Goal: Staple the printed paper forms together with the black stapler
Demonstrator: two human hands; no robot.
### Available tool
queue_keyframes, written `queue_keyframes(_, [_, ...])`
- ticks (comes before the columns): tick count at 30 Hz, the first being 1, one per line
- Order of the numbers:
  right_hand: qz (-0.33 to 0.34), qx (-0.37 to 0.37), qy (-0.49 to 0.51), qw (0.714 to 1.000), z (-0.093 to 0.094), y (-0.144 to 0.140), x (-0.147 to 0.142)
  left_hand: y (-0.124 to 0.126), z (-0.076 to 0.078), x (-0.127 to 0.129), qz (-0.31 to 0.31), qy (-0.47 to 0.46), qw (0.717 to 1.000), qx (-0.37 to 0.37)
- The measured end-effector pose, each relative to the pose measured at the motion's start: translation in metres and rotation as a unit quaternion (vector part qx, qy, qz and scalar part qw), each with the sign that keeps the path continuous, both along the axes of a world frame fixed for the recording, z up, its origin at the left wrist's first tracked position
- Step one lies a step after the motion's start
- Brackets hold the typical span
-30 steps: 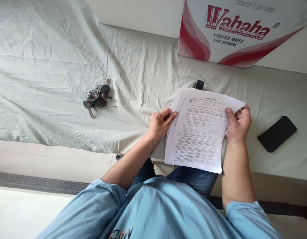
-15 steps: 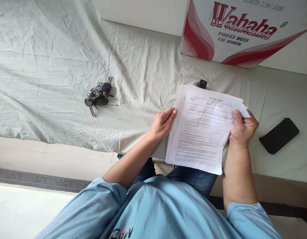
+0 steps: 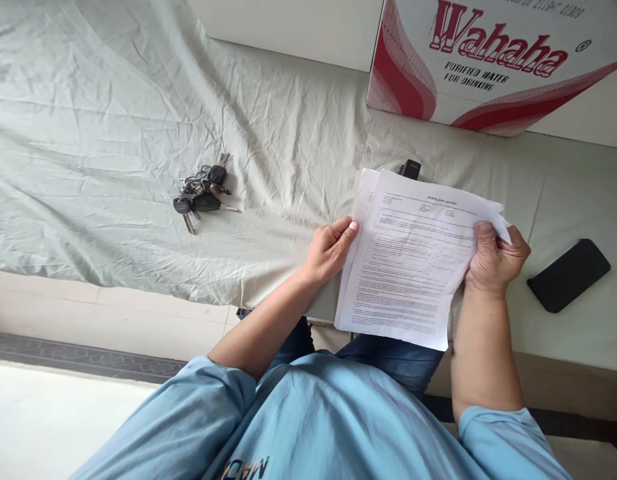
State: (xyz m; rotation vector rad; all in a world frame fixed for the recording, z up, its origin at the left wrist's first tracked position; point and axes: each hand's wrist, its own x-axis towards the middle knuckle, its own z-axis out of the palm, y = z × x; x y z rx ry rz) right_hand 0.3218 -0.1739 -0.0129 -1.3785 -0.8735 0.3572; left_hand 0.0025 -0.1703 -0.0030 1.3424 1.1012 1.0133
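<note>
I hold a stack of printed white papers (image 3: 408, 263) over the edge of a bed covered by a pale wrinkled sheet (image 3: 113, 133). My left hand (image 3: 330, 250) grips the stack's left edge, thumb on top. My right hand (image 3: 494, 261) pinches the right edge near the top corner, where the sheets fan apart slightly. The top page shows dense text with a heading.
A bunch of keys (image 3: 201, 192) lies on the sheet to the left. A black phone (image 3: 568, 275) rests to the right. A small black object (image 3: 410, 169) peeks out behind the papers. A red and white Wahaha water carton (image 3: 483, 60) stands at the back right.
The papers and both hands have drifted slightly right, and the right corner of the stack has fanned out a little more under my right thumb.
</note>
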Motion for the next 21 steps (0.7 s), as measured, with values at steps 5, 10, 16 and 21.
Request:
queue_keyframes(5, [0.004,0.032,0.019,0.999,0.0,0.002,-0.001,-0.001,-0.002,0.0,0.003,-0.006,1.0,-0.009])
queue_keyframes(10, [0.005,0.013,-0.009,1.0,-0.001,0.002,0.002,0.001,-0.004,0.005,0.013,0.006,1.0,0.02])
queue_keyframes(16, [-0.015,-0.012,-0.055,0.998,-0.003,0.003,0.01,-0.001,-0.003,0.004,0.0,-0.01,1.0,0.025])
queue_keyframes(21, [0.002,0.014,-0.039,0.999,-0.001,0.004,0.012,-0.002,-0.003,0.0,-0.036,-0.064,0.997,-0.029])
